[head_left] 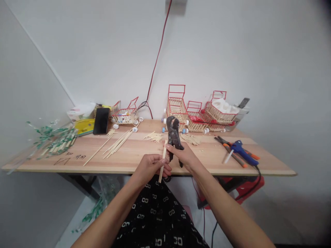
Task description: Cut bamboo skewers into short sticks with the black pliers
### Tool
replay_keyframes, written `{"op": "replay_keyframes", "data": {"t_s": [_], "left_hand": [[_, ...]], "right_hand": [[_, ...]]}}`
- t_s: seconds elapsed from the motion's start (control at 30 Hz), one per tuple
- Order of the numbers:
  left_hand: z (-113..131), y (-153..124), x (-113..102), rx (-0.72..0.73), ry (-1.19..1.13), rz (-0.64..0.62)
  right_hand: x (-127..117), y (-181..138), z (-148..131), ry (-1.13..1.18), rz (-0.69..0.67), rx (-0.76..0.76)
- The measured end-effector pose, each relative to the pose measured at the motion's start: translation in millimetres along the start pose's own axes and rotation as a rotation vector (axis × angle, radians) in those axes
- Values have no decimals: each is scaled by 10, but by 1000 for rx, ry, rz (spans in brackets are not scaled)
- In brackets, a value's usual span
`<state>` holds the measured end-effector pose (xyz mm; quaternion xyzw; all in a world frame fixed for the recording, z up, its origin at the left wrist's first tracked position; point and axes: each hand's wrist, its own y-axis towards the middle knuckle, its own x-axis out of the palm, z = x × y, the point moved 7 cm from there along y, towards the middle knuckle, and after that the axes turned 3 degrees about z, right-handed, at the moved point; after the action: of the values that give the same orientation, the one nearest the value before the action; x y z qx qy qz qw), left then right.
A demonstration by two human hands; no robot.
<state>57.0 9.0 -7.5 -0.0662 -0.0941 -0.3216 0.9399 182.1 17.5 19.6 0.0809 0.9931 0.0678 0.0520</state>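
My left hand point(151, 167) pinches a thin bamboo stick point(162, 159) and holds it nearly upright, just in front of the table's near edge. My right hand point(182, 156) is wrapped round the handles of dark cutting pliers point(172, 132), whose jaws point up, right beside the top of the stick. Both hands hover above my lap, close together.
The wooden table point(144, 162) carries loose bamboo sticks point(117, 143), several small stick-built carts with red frames point(199, 115), a black phone point(101, 120), a blue glue gun point(243, 151), orange-handled pliers point(230, 146), and wrapped sticks point(55, 141) at the left. A red cable point(157, 55) runs down the wall.
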Motion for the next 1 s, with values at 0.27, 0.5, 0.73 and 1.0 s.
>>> {"op": "replay_keyframes", "data": {"t_s": [0.27,0.5,0.73,1.0], "left_hand": [[-2,-116,48,-44,3,-53],[-20,-127,56,-48,34,-48],[-50,-124,46,-79,39,-62],[-138,-46,4,-153,33,-57]], "right_hand": [[-116,-108,-99,71,-18,12],[-85,-160,-165,-68,-4,-61],[-121,-130,-73,-139,42,-57],[-126,-58,35,-120,53,0]]}}
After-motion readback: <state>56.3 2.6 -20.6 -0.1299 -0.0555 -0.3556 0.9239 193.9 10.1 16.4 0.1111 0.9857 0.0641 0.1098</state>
